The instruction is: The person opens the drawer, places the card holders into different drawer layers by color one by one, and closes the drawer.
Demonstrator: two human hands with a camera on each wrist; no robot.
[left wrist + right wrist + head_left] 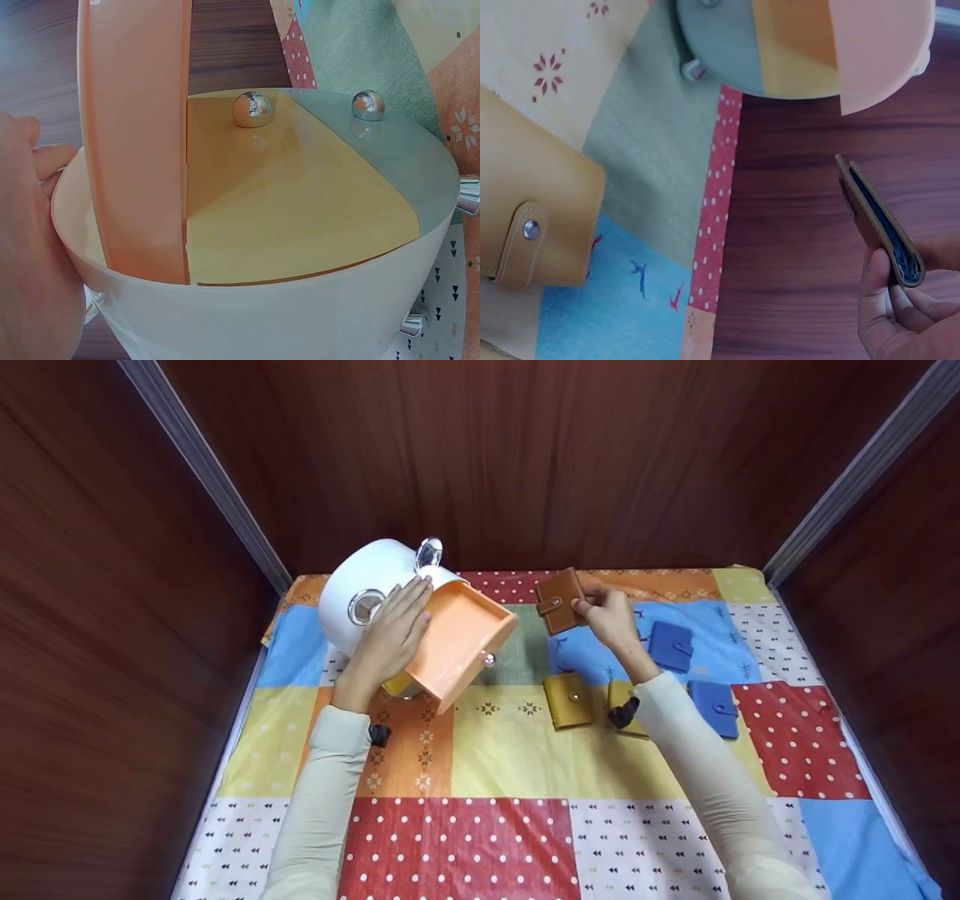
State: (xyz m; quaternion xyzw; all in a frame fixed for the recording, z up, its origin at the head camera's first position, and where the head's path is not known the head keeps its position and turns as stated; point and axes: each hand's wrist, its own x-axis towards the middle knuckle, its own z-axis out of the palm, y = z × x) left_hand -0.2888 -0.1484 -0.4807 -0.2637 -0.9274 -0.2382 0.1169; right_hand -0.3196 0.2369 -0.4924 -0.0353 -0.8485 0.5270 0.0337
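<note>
A table (510, 750) with a white box (375, 562), its orange drawer (459, 641) standing out

The left hand (391, 636) rests against the box, fingers straight and gripping nothing, probably to steady it. The right hand (611, 621) pinches the brown wallet (564, 595) between thumb and fingers by its right edge, raised, apart from the drawer, likely leaving the strap (550, 605) unpressed. Two yellow wallets (568, 701) and two blue wallets (670, 647) lie on the table.

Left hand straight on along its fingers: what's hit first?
Likely the shiny silver fitting on the white case: in the head view it sits just past the left hand, in line with its fingers. Depth is unclear, so the hand might pass beside it.
</note>
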